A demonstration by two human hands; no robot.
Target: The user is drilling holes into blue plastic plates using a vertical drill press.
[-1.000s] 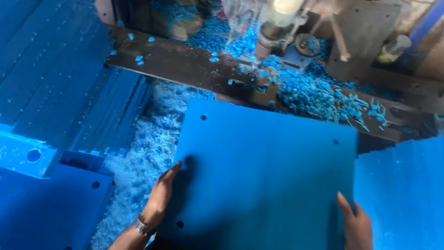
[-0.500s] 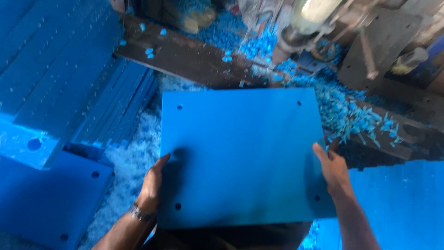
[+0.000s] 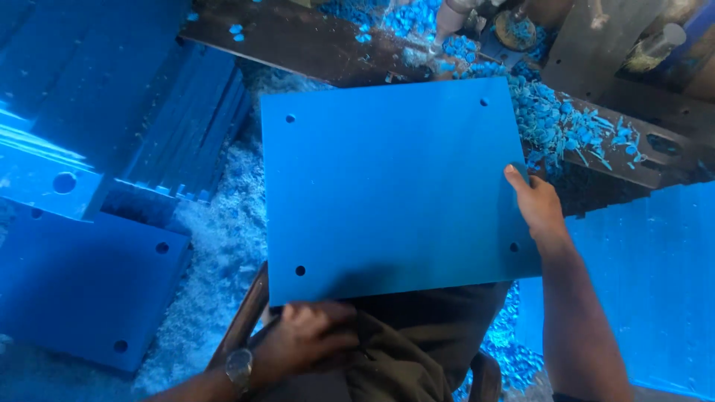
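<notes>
Head view, looking down: a square blue panel (image 3: 395, 186) with a small hole near each corner fills the middle of the picture, held flat above the person's lap. The right hand (image 3: 538, 205) grips its edge at three o'clock, thumb on top and the other fingers hidden underneath, so they are closed on the panel. The left hand (image 3: 302, 342), with a wristwatch (image 3: 239, 366) on its wrist, sits at the panel's near edge at about seven o'clock; its fingers curl loosely at that edge over olive cloth, and whether they actually clasp the panel I cannot tell.

At twelve o'clock, beyond the panel's far edge, runs a dark metal machine bed (image 3: 313, 45) strewn with blue shavings (image 3: 566, 119), thickest toward one and two o'clock. A drill spindle (image 3: 450, 15) hangs at the top, near the far edge. At nine o'clock a stack of blue panels (image 3: 82, 290) with similar holes lies on pale shavings (image 3: 216, 246). More blue sheets (image 3: 640, 283) stand at four o'clock, just beside the right forearm.
</notes>
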